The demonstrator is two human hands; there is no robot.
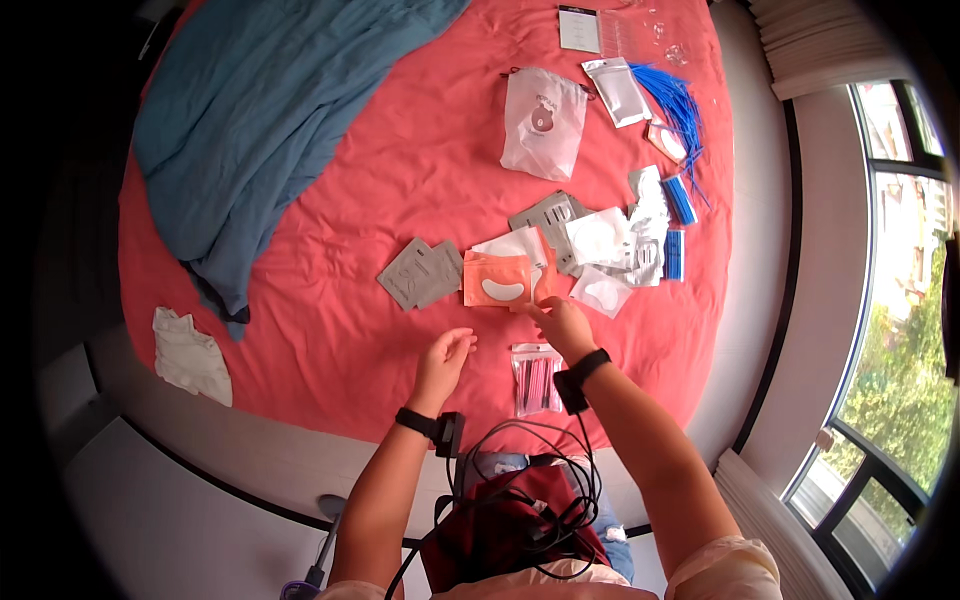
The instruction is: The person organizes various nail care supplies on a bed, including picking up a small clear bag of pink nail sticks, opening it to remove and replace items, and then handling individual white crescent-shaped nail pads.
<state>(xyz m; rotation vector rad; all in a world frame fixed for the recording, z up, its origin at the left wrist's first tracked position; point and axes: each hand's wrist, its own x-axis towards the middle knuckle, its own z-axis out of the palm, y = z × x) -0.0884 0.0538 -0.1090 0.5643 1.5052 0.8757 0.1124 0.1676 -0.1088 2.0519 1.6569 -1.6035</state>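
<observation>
My right hand [564,327] has its fingertips at the lower right corner of an orange packet [480,294] with a white crescent-shaped window. Whether the fingers pinch that corner, I cannot tell. My left hand [442,364] hovers over the pink bedspread [330,345], empty, fingers loosely curled and apart. Two grey foil sachets [412,276] overlap to the left of the orange packet. Another orange packet [550,279] and a white packet [511,244] lie partly beneath it. To the right is a small white packet [602,291]. Below my right hand lies a clear pouch of pink-handled brushes [536,382].
Further right are silver foil packets [646,217] and two blue bundles [675,255]. Beyond lie a drawstring bag [544,124], a white pouch [616,91] and blue thin sticks [679,105]. A blue-grey blanket [262,112] covers the left side. Black cables [525,442] hang before me.
</observation>
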